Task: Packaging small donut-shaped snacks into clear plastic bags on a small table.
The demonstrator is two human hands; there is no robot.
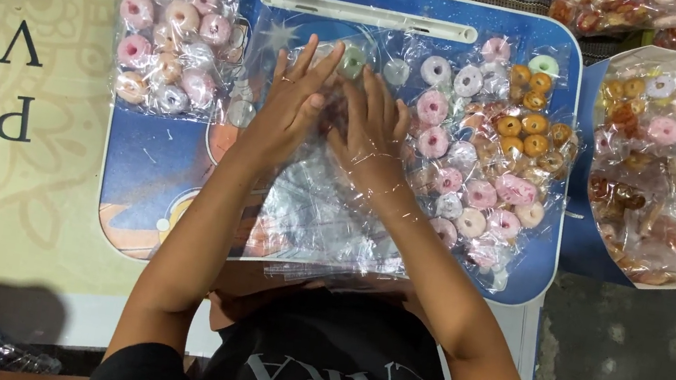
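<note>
Both hands lay flat, fingers spread, on a clear plastic bag [327, 206] at the middle of the blue table [137, 160]: left hand [293, 103], right hand [374, 128]. Left of that bag sat a sealed pack of ring sweets [172, 45]; right of it, loose sweets [485, 158].

left hand [296, 99], right hand [374, 128], flat on clear bag [325, 215], blue tray [136, 169]

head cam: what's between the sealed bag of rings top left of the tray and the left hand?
In the head view, between the sealed bag of rings and the left hand lies bare blue tray surface, plus one loose pale ring beside the hand.
</note>
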